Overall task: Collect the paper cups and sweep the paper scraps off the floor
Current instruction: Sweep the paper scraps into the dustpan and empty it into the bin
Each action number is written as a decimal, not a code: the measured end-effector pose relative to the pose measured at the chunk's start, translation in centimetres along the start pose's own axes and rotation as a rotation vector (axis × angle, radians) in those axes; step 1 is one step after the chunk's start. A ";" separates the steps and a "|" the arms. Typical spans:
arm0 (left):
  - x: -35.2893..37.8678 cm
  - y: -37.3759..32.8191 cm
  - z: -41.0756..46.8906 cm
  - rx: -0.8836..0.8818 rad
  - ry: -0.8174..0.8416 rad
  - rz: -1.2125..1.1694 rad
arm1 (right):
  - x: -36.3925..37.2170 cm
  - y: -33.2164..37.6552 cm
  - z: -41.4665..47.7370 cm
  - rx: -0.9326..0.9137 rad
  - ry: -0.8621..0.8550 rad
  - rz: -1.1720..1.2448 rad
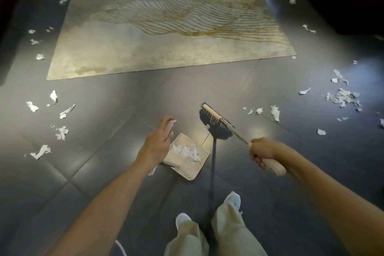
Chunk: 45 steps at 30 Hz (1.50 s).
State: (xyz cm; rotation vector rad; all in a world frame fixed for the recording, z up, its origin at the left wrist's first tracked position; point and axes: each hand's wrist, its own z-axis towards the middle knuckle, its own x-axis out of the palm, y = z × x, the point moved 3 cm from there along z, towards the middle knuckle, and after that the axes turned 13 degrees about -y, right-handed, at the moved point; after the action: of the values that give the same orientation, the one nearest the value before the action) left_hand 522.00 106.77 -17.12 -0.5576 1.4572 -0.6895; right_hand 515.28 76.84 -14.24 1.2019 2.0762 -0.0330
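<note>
Clamped round the cream handle, the right grip held the broom, its dark head just beyond the dustpan. And the left grip was apart, fingers loose and blurred over the dustpan's left edge. A tiny scrap sat at the fingertips, touching or not I couldn't tell. Crumpled paper lay inside the dustpan. Paper scraps dotted the floor left of the dustpan, with a thicker heap far right. A patterned rug lay beyond it.
</note>
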 end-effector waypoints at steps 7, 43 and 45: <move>3.6 -2.2 4.8 -0.028 0.006 0.019 | 0.7 -1.3 4.5 0.064 0.044 0.038; -4.5 3.6 1.1 -0.391 -0.326 0.045 | 8.3 6.7 3.1 -0.181 0.370 -0.423; -4.4 3.0 1.5 -0.398 -0.320 0.038 | 6.8 6.8 1.0 -0.202 0.431 -0.444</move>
State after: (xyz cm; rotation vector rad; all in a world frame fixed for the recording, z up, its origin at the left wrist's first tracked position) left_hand 523.79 111.87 -16.12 -0.9007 1.3011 -0.2597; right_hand 519.00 85.38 -16.87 0.6464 2.6153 0.2430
